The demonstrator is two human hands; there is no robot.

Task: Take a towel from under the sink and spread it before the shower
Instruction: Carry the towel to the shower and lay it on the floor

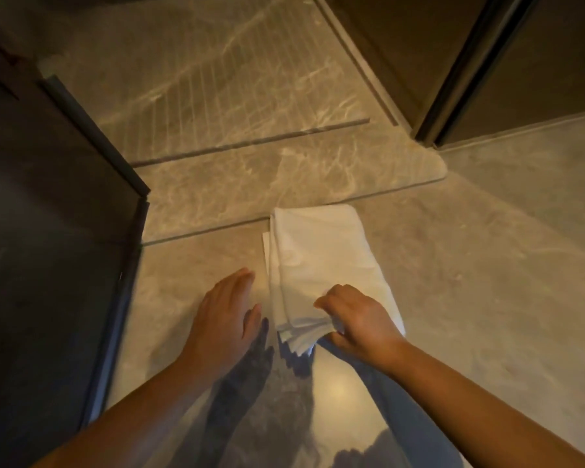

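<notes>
A white towel (321, 261), folded into a long rectangle, lies on the marble floor just in front of the shower threshold (284, 184). My right hand (355, 319) pinches the towel's near end, where several layered edges fan out. Just left of the towel, my left hand (223, 312) hovers flat with fingers apart and holds nothing. Beyond the threshold is the grooved shower floor (223, 86).
A dark glass panel with a black frame (65, 231) stands along the left. At the upper right a dark door frame (460, 79) and brown walls close off the shower. Marble floor (487, 282) stretches to the right of the towel.
</notes>
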